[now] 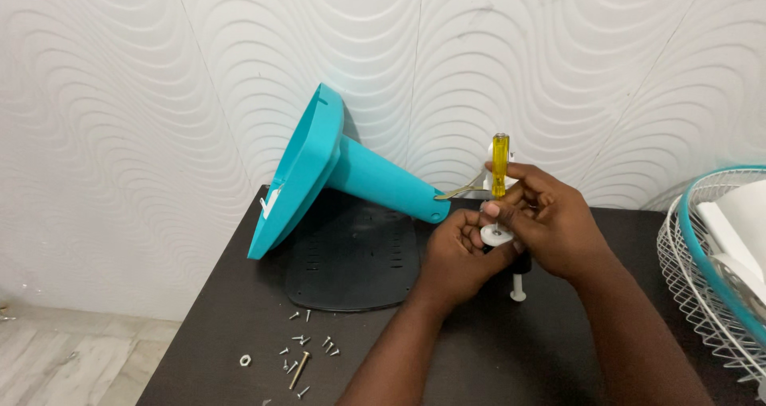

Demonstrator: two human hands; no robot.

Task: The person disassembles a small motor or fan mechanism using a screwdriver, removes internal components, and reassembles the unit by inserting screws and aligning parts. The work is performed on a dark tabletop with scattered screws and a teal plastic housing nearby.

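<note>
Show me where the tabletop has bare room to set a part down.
Bare: the dark table between the forearms, and the near-left corner below the loose screws. Crowded: the black plate under the teal stand, and the fan grille at right.

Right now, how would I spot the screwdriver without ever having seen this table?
Start at the tilted turquoise fan base leaning near the wall on the dark table. Just right of its stem, the right hand holds the screwdriver upright over a white part. Its clear yellow handle is the only yellow thing there.

Teal fan base [319,163], yellow-handled screwdriver [500,163], dark, perhaps black table [223,326], white wavy wall [120,95]
</note>
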